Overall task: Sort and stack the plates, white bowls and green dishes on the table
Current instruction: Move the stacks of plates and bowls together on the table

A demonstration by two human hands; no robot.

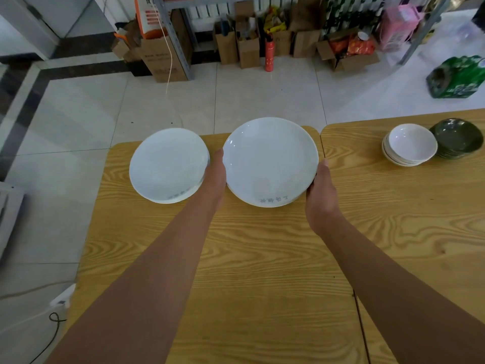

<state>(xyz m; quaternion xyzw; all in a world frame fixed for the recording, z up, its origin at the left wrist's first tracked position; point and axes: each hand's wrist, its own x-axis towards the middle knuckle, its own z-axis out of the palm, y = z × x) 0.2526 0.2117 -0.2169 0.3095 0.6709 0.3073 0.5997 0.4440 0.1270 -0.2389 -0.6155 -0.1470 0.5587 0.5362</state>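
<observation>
- Head view: both hands clasp a large white plate stack [270, 161] at the far edge of the wooden surface [262, 245]; this stack serves as the landmark.
- The left hand [215, 174] presses against the landmark's left rim, its fingers tucked under the rim and hidden, so I cannot tell how they are set.
- The right hand [321, 190] cups the right rim, thumb lying up along the edge, the other fingers curled beneath.
- Just left of the landmark, almost touching the left hand, sits a second stack of white plates [169, 165], overhanging the surface's far edge.
- Well to the right of the landmark stand the stacked white bowls [410, 145], and touching them on their far right the stacked green dishes [458, 137].
- Judgement: bowls and dishes look sorted; what seems left is merging or squaring the two plate stacks.
</observation>
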